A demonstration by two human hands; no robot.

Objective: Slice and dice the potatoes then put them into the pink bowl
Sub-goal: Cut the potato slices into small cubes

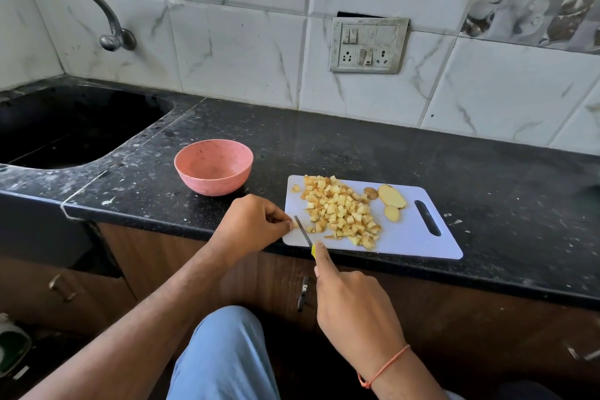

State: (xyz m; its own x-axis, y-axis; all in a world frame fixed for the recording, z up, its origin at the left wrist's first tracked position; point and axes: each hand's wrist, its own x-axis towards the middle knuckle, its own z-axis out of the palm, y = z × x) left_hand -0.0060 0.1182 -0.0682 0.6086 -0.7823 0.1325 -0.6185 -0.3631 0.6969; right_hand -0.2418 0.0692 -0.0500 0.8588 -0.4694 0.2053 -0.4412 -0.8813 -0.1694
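A white cutting board (418,237) lies on the black counter and carries a heap of diced potato (341,211). Two flat potato slices (392,196) and a small end piece lie toward the board's handle slot. My left hand (251,224) pinches a tiny potato piece at the board's left edge. My right hand (354,312) grips a knife (303,232) with a yellow handle, forefinger along its spine, blade tip beside the left fingers. The pink bowl (214,167) stands to the left of the board with nothing in it.
A black sink (65,130) is sunk into the counter at the left, under a wall tap (97,10). A switch and socket plate (368,44) sits on the tiled wall. Wooden cabinet doors with handles run below the counter edge.
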